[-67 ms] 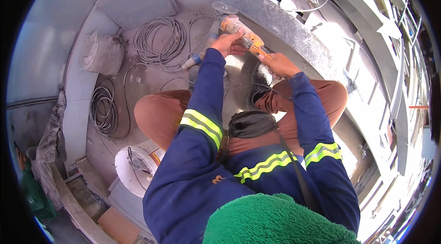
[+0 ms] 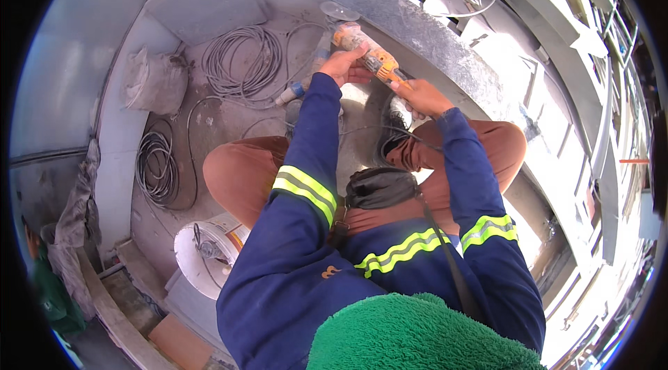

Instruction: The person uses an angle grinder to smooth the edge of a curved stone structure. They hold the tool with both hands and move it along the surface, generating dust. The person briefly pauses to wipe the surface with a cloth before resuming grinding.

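Note:
An orange and grey angle grinder (image 2: 381,62) slants across the space beyond my knees, held between both hands. My left hand (image 2: 346,67) supports its body from the left side, fingers curled under it. Around the rear handle end, my right hand (image 2: 422,97) is wrapped. A round pale disc (image 2: 340,11) sits at the grinder's far end, close to the edge of a long grey metal sheet (image 2: 410,11); I cannot tell whether they touch. A dark cable (image 2: 390,129) runs below my right hand.
Coiled grey cable (image 2: 243,64) and a darker coil (image 2: 157,168) lie on the floor at left, near a dusty whitish sack (image 2: 158,81). Plug connectors (image 2: 289,94) rest beside my left forearm. A white bucket (image 2: 202,258) stands by my left elbow. Metal profiles (image 2: 598,119) crowd the right.

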{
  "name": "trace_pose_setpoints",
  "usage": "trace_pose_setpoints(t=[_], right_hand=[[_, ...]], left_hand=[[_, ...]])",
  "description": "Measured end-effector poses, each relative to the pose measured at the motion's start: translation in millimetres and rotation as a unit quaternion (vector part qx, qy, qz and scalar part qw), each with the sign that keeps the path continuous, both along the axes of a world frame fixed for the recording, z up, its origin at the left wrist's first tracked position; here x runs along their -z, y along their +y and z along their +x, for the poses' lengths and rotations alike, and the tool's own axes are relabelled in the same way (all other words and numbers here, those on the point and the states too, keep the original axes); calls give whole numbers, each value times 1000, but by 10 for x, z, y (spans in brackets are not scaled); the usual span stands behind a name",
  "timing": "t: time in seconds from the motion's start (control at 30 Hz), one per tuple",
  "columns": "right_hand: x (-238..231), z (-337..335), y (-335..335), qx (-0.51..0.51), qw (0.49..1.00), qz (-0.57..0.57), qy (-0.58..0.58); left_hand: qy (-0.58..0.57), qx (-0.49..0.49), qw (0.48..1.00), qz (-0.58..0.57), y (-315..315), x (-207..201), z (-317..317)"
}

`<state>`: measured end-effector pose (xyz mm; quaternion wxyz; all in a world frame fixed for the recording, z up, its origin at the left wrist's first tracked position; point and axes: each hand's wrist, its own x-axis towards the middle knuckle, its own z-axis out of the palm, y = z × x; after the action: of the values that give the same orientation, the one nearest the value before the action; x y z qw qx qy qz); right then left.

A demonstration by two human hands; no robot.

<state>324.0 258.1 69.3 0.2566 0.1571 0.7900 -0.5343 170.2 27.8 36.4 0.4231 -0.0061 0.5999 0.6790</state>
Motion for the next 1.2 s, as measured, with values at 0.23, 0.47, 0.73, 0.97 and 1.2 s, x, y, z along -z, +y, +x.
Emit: trace_pose_setpoints(t=[0.23, 0.47, 0.73, 0.97, 1.2], right_hand=[[-25, -148, -5, 9, 1000, -6, 3], [-14, -81, 24, 6, 1000, 10, 6], [31, -88, 38, -4, 1000, 17, 9], [38, -94, 37, 3, 1000, 1, 4], [36, -119, 47, 4, 1000, 2, 4]], left_hand=[[12, -25, 999, -26, 66, -16, -122], [2, -12, 1000, -3, 66, 15, -79], [0, 3, 1000, -7, 63, -8, -103], [5, -12, 1000, -15, 79, -31, -87], [7, -22, 999, -22, 110, -74, -74]])
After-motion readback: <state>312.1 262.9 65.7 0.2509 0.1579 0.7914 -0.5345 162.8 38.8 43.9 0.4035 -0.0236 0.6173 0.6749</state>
